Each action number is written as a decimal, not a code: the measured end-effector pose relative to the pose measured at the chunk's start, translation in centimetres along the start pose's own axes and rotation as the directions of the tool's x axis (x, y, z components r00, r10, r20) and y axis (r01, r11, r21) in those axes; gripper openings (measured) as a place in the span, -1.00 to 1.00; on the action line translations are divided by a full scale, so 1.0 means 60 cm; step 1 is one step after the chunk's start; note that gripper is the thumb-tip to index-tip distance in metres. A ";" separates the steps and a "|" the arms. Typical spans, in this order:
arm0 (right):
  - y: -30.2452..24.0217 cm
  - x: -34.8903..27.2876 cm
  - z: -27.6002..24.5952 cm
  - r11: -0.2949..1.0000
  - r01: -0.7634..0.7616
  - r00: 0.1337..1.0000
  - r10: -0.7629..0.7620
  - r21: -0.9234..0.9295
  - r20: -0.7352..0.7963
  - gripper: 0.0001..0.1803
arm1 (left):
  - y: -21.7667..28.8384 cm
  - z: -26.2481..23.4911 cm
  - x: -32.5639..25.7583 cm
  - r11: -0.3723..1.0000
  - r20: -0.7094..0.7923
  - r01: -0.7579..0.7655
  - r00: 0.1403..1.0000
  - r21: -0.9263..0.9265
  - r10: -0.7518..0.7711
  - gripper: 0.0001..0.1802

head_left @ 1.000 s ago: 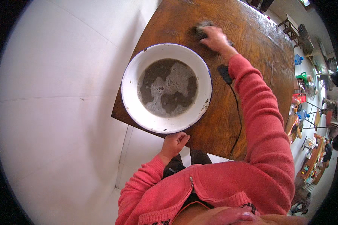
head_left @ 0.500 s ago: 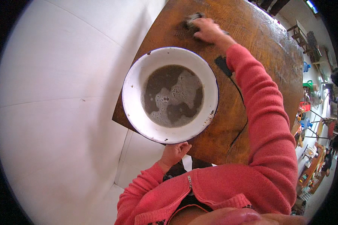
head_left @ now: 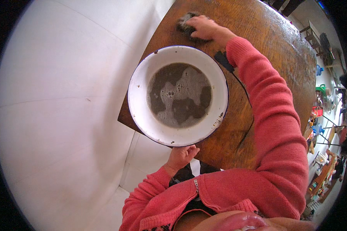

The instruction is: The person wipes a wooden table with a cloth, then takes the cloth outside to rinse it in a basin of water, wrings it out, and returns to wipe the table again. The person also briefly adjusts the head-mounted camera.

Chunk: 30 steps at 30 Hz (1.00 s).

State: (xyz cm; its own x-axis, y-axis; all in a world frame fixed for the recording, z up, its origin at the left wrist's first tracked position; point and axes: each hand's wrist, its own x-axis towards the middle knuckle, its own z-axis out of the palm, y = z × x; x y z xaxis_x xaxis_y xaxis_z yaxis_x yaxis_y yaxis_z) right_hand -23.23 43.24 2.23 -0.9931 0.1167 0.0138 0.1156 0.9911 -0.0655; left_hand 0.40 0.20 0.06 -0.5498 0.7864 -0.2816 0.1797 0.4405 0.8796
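Head view: largest by far, a brown, glossy-grained wooden table (head_left: 273,57). Next, a round white enamel basin (head_left: 138,100) with blue rim and chipped spots, set at the table's near left corner; placed there, probably, for easy reach with either hand. Inside, murky grey-brown water (head_left: 185,113) with patchy foam. Then a pink knitted sleeve (head_left: 273,107), stretched past the basin's right side. Beyond its cuff, right hand (head_left: 207,28), palm down, fingers partly spread and bent over a wadded dark grey pad (head_left: 186,23), on the tabletop beyond the basin; likely held flattish for broad contact with wood. Material of pad unclear. At the basin's near rim, left hand (head_left: 181,156), loosely half-curled, nothing visible in grasp; perhaps for steadying, but cannot tell whether gripping rim or table edge. Smallest, a black oblong box (head_left: 223,61) on a thin black cable (head_left: 250,102), just beside the cuff.
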 end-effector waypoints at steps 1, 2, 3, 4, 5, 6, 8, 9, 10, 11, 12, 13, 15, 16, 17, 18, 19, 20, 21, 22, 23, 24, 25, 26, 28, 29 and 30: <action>-0.013 -0.005 0.005 0.994 0.108 0.994 -0.109 0.027 0.030 -0.36 | 0.000 -0.001 0.001 1.000 0.002 -0.004 1.000 0.005 0.004 -0.75; -0.021 -0.008 0.006 0.960 0.267 0.963 -0.269 0.080 0.005 -0.36 | 0.001 -0.002 0.002 1.000 0.008 0.001 1.000 0.010 -0.001 -0.75; -0.022 -0.011 0.004 0.950 0.293 0.955 -0.296 0.109 0.012 -0.39 | 0.002 -0.004 0.002 1.000 0.031 0.018 0.999 0.012 -0.019 -0.75; -0.019 -0.009 -0.002 0.971 0.227 0.974 -0.228 0.077 0.008 -0.40 | 0.002 -0.005 0.003 1.000 0.013 0.008 1.000 0.007 -0.008 -0.75; -0.009 -0.008 -0.011 0.974 0.209 0.978 -0.211 0.087 0.007 -0.40 | 0.003 -0.006 0.002 1.000 0.014 0.017 1.000 -0.003 -0.017 -0.75; 0.001 -0.003 -0.020 0.981 0.177 0.983 -0.180 0.076 0.032 -0.41 | 0.003 -0.006 0.002 0.999 0.013 0.042 0.999 -0.022 -0.042 -0.75; 0.024 0.006 -0.038 0.999 -0.030 0.993 0.025 0.044 0.111 -0.35 | 0.002 -0.006 0.001 0.998 0.003 -0.006 1.000 -0.061 0.006 -0.74; 0.028 0.006 -0.041 0.999 -0.013 0.998 0.010 0.050 0.057 -0.34 | 0.002 -0.005 -0.001 0.995 0.007 -0.016 1.000 -0.100 0.016 -0.73; 0.028 0.002 -0.042 0.998 -0.063 0.995 0.062 0.006 0.072 -0.33 | 0.002 -0.005 -0.001 0.998 0.007 -0.005 1.000 -0.057 0.006 -0.74; 0.022 -0.007 -0.038 0.999 0.007 0.998 -0.010 0.037 0.064 -0.32 | 0.001 -0.005 -0.002 0.999 0.021 0.008 1.000 -0.035 -0.007 -0.75; 0.012 -0.019 -0.032 0.999 0.033 0.995 -0.037 0.044 0.095 -0.30 | 0.001 -0.005 -0.001 0.999 0.050 0.033 0.998 -0.021 -0.032 -0.75; -0.002 -0.037 -0.023 0.990 0.114 0.985 -0.123 0.080 0.119 -0.29 | 0.001 -0.005 -0.001 1.000 0.037 0.016 0.999 -0.020 -0.015 -0.75; -0.020 -0.086 -0.006 0.967 0.217 0.967 -0.231 0.134 0.107 -0.30 | 0.001 -0.006 0.000 0.998 0.035 0.026 0.999 -0.049 -0.024 -0.75; -0.017 -0.106 -0.003 0.944 0.269 0.953 -0.290 0.193 0.090 -0.31 | 0.001 -0.006 0.001 0.999 0.047 0.016 0.999 -0.050 -0.014 -0.74; -0.004 -0.121 -0.005 0.962 0.203 0.973 -0.218 0.182 0.070 -0.31 | 0.002 -0.007 0.002 0.998 0.060 0.028 0.998 -0.052 -0.025 -0.74; 0.014 -0.129 -0.011 0.972 0.149 0.985 -0.162 0.179 0.062 -0.32 | 0.002 -0.007 0.002 0.996 0.086 0.071 0.994 -0.046 -0.067 -0.74; 0.039 -0.135 -0.018 0.976 0.111 0.992 -0.119 0.185 0.032 -0.33 | 0.003 -0.008 0.002 0.997 0.095 0.079 0.992 0.007 -0.080 -0.73; 0.073 -0.138 -0.031 0.986 0.085 0.996 -0.082 0.145 -0.026 -0.35 | 0.003 -0.008 0.000 0.999 0.077 0.043 0.996 -0.001 -0.043 -0.73; 0.104 -0.140 -0.038 0.991 -0.108 0.994 0.110 0.082 -0.021 -0.41 | 0.002 -0.007 0.000 0.999 0.072 0.040 0.997 0.006 -0.040 -0.74; 0.137 -0.151 -0.048 0.963 -0.256 0.967 0.256 0.081 0.007 -0.39 | 0.002 -0.007 -0.001 0.999 0.073 0.041 0.996 0.015 -0.042 -0.74; 0.153 -0.161 -0.045 0.945 -0.317 0.948 0.317 0.076 0.004 -0.39 | 0.001 -0.006 -0.002 0.999 0.051 0.028 0.998 0.019 -0.029 -0.74; 0.165 -0.174 -0.044 0.902 -0.430 0.903 0.429 0.029 0.040 -0.38 | 0.000 -0.006 -0.003 1.000 0.036 0.014 0.999 0.019 -0.015 -0.74; 0.159 -0.197 -0.034 0.948 -0.312 0.947 0.316 0.067 -0.052 -0.37 | -0.001 -0.004 -0.003 1.000 0.047 0.023 0.999 0.017 -0.024 -0.75; 0.142 -0.223 -0.023 0.963 -0.266 0.961 0.268 0.040 -0.064 -0.36 | -0.002 -0.003 -0.003 1.000 0.019 -0.016 1.000 0.019 0.016 -0.75; 0.087 -0.286 -0.008 0.988 -0.086 0.992 0.096 0.125 -0.079 -0.38 | -0.004 -0.002 -0.003 0.999 0.017 -0.028 0.999 0.017 0.028 -0.75; 0.053 -0.330 -0.003 0.984 -0.004 0.997 0.019 0.180 -0.081 -0.37 | -0.005 -0.001 -0.002 0.999 0.043 0.022 0.999 0.026 -0.023 -0.76; 0.016 -0.371 0.001 0.976 -0.007 1.000 0.012 0.220 -0.022 -0.34 | -0.006 0.000 -0.001 1.000 0.014 -0.004 1.000 0.004 0.004 -0.75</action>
State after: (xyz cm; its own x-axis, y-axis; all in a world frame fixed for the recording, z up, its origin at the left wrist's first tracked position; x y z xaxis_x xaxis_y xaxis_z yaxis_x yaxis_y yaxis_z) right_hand -1.05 41.57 1.81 -0.9909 0.1303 0.0345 0.1153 0.9521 -0.2834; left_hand 0.38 -0.01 -0.23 -0.5372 0.7944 -0.2833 0.1854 0.4389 0.8792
